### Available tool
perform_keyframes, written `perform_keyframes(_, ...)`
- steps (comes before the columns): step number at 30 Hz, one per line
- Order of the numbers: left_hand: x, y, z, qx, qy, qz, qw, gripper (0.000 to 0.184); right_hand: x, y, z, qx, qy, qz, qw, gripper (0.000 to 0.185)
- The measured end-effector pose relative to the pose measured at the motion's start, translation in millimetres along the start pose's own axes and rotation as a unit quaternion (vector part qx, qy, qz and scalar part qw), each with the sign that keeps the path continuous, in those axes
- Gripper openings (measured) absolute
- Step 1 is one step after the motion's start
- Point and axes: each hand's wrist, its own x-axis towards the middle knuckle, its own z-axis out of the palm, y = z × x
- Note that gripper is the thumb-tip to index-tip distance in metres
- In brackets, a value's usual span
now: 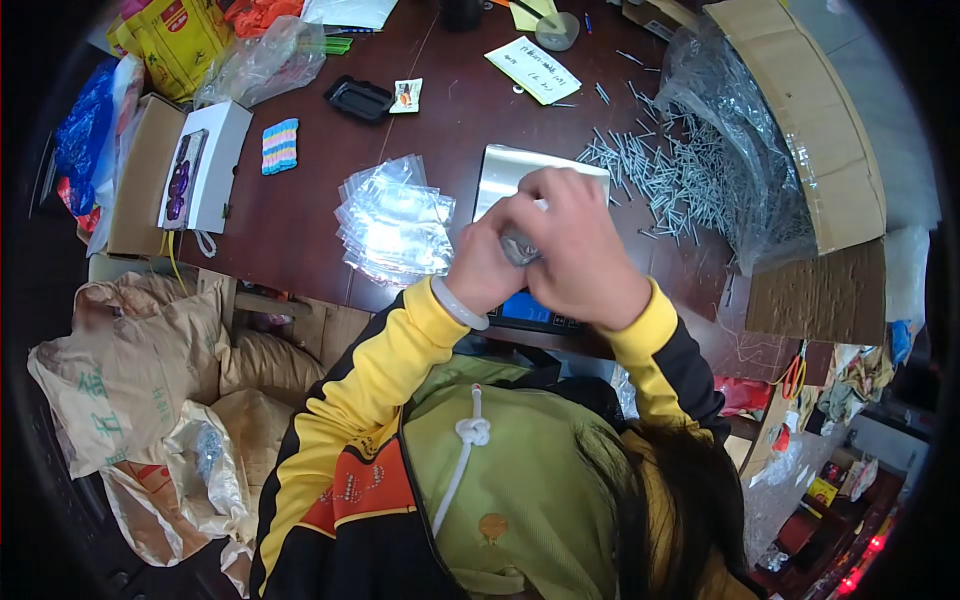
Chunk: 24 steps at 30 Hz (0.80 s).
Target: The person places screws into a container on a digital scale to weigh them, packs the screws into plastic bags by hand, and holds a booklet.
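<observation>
My left hand [484, 262] and my right hand [583, 240] meet above a digital scale [497, 172] with a steel plate and a lit blue display. Both are closed around a small clear plastic bag [519, 248], of which only a part shows between the fingers; its contents are hard to make out. Left of my hands lies a fanned stack of clear plastic bags [392, 222]. To the right, a loose heap of thin metal nails or screws [668, 172] spreads from a plastic liner across the table.
A cardboard box [815, 120] with a plastic liner [735, 130] lies on its side at right. Further back are a handwritten note [533, 70] and a black tray [358, 99]. A white box [215, 165] and striped bundle [280, 147] stand left. Paper sacks [140, 360] sit below.
</observation>
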Motion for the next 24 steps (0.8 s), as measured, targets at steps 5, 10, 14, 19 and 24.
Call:
perform_keyframes(5,2.5,7.0,0.9,-0.044,0.013,0.056,0.997,0.047,0.5,1.4,-21.1,0.048,0.015,0.000,0.999,0.039)
perform_keyframes(10,1.9,13.0,-3.7,-0.120,-0.021,-0.043,0.992,0.038,-11.1,26.7,-32.1,0.075,0.082,0.059,0.992,0.053)
perform_keyframes(14,3.3,14.0,-8.8,-0.184,-0.003,-0.006,0.983,0.036,-39.5,71.2,6.0,0.186,0.127,0.193,0.955,0.071)
perform_keyframes(19,-1.2,21.0,-25.1,-0.274,-0.019,0.004,0.962,0.039,-43.0,60.4,10.0,0.073,0.051,0.123,0.988,0.073)
perform_keyframes(24,-5.4,30.6,-18.5,-0.261,-0.051,0.023,0.964,0.055,-17.6,20.7,-22.1,0.037,0.002,-0.059,0.998,0.028)
